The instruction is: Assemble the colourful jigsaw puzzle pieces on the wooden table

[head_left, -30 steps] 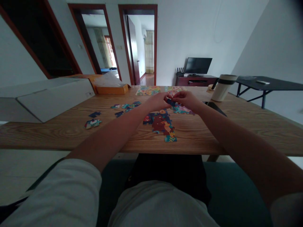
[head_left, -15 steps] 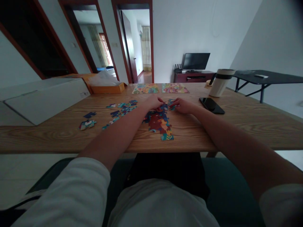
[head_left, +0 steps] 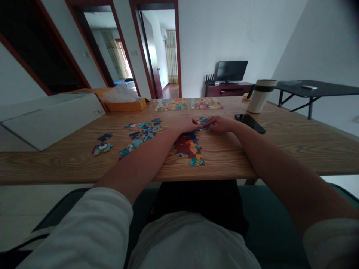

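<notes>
A partly joined jigsaw puzzle [head_left: 185, 145], dark red with a yellow and orange figure, lies on the wooden table before me. My left hand [head_left: 187, 124] reaches over its far end, fingers bent together at the edge of a puzzle piece and covering part of the picture. Close on its right, my right hand [head_left: 221, 124] pinches a blue-green puzzle piece [head_left: 204, 119], thumb and forefinger at its near edge. The fingertips of both hands almost meet there. Exactly how the pieces touch is hidden by the fingers.
Loose puzzle pieces [head_left: 147, 130] spread left of my left forearm, with a small stack [head_left: 101, 148] farther left. Two picture sheets [head_left: 206, 104] lie at the back. A phone [head_left: 250, 123] and a mug [head_left: 261, 98] stand right; a white box [head_left: 56, 119] and orange tray [head_left: 127, 106] left.
My left hand has moved a little to the right, toward my right hand, and its fingers have come down by the blue-green pieces. My right hand stays nearly in place.
</notes>
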Motion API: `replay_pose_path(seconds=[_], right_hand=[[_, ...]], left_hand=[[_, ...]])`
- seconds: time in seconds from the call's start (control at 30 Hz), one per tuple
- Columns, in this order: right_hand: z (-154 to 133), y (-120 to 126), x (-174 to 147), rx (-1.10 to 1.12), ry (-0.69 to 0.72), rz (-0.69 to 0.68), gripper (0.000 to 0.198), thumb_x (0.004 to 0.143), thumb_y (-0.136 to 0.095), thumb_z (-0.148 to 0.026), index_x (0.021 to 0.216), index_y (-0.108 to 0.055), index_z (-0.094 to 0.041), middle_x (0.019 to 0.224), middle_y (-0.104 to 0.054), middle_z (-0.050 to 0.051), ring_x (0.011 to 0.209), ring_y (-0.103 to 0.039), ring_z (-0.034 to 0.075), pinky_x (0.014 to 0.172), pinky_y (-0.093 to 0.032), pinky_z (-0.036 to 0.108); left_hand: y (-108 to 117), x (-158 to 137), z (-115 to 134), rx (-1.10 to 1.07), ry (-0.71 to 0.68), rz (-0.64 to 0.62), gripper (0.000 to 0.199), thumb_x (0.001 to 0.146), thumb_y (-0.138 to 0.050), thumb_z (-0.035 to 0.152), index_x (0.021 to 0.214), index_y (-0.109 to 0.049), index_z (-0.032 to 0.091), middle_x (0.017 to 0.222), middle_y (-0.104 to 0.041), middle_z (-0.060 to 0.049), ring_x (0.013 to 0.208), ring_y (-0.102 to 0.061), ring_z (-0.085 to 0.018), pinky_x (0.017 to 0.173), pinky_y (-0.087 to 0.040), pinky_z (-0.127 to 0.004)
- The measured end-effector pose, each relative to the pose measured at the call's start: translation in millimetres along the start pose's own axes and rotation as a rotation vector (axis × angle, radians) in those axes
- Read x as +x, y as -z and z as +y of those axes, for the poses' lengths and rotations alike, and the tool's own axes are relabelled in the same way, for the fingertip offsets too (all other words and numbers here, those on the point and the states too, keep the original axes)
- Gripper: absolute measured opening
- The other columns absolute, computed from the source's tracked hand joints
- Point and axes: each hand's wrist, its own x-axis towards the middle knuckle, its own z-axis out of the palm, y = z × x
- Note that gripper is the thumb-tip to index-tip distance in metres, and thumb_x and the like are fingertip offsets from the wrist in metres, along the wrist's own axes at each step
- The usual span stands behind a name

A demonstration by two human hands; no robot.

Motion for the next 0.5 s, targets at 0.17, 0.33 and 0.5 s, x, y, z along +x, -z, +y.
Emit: replay_pose_path(seconds=[0.17,0.33,0.5], right_hand=[[7.1,3.1,-0.8,-0.006,-0.070,-0.007,0.041,0.082,-0.067,-0.022,0.121,-0.077,-0.025,0.097,-0.080,0.002,0.083,-0.069,0.021,0.079,-0.053,0.030],[21.2,6.0,0.0,0.018,-0.288,0.165,0.041,0.087,-0.065,-0.024,0.127,-0.072,-0.018,0.106,-0.078,0.011,0.087,-0.070,0.023,0.081,-0.054,0.031],[29.9,5.2,1.1,-0.061,-0.407,0.223,0.037,0.089,-0.063,-0.029,0.121,-0.074,-0.016,0.114,-0.075,0.015,0.096,-0.070,0.026,0.084,-0.054,0.034]], left_hand=[[2.5,-9.0,-4.1,0.069,-0.096,-0.038,0.037,0.085,-0.069,0.045,0.108,-0.080,0.020,0.095,-0.078,-0.006,0.084,-0.068,-0.021,0.074,-0.047,-0.029],[-3.1,-8.0,-0.5,0.160,-0.116,0.037,0.040,0.091,-0.062,0.049,0.118,-0.077,0.023,0.109,-0.077,-0.006,0.098,-0.068,-0.024,0.084,-0.048,-0.030],[-8.8,-6.1,4.6,0.199,-0.126,0.069,0.038,0.092,-0.060,0.049,0.110,-0.077,0.021,0.106,-0.077,-0.008,0.097,-0.068,-0.025,0.084,-0.049,-0.032]])
